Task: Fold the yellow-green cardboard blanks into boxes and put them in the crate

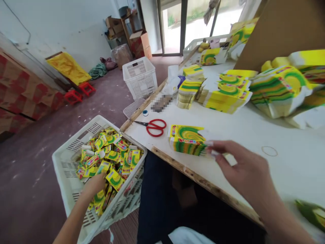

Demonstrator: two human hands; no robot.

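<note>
My left hand (95, 185) reaches into a white plastic crate (59, 176) at the lower left, among many small yellow and green boxes (115, 179). Its fingers look curled, and whatever they may hold is hidden. Over the white table, my right hand (245, 169) has thumb and fingertips pinched at the right end of a stack of flat yellow cartons (188, 139). That stack lies near the table's front edge, its cartons packed face to face. Just left of it are scissors (155, 127) with red handles, lying on the table.
More carton stacks (225, 91) stand along the back of the table (286, 152). A rubber band (269, 151) lies at the right, a small blue-and-white spool (145, 113) by the left edge. An upright white crate (141, 76) and red stools (73, 96) are on the floor.
</note>
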